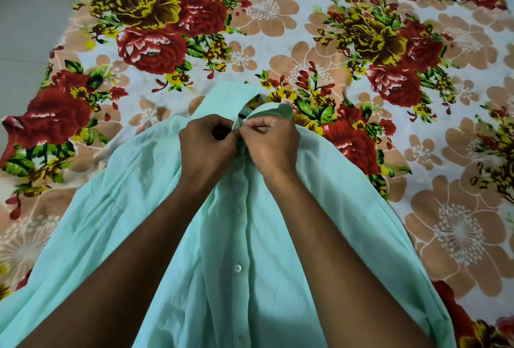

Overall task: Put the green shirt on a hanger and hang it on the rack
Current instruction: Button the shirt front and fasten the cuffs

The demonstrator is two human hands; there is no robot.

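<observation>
Shirt: the green shirt (250, 236) lies front-up on the bed (278, 28), over that loud floral bedsheet (389, 153), collar (222, 97) end pointing away from me, hem running out of the bottom of my feed.

Left hand (207, 143): curled in tight at the neck opening, fingers (222, 128) pinched closed on the left edge of the placket, right below the collar.

Right hand (271, 144): same deal, fisted, thumb and fingers nipping the opposite edge. The two hands touch each other over the top button spot.

Step, my guess: fastening (or maybe unfastening, honestly can't tell) the top button. The button itself is hidden behind the knuckles.

Lower buttons (237, 267): a row runs down the front and that part looks closed.

Hanger: not sure. There's a small dark bit peeking out in the neck gap between the collar halves, could be a hanger hook, too tiny to call.

Rack: nowhere in my view.

How I'd do it well: keep the two edges flat and lined up, tip the button sideways through the hole rather than shoving it straight, and don't yank, because this fabric looks thin and wrinkly and will bunch.

Watch out: if a hanger really is inside, tugging the neck could slide a shoulder off it.

Progress: early to middle, I reckon; hanging is still to come.
</observation>
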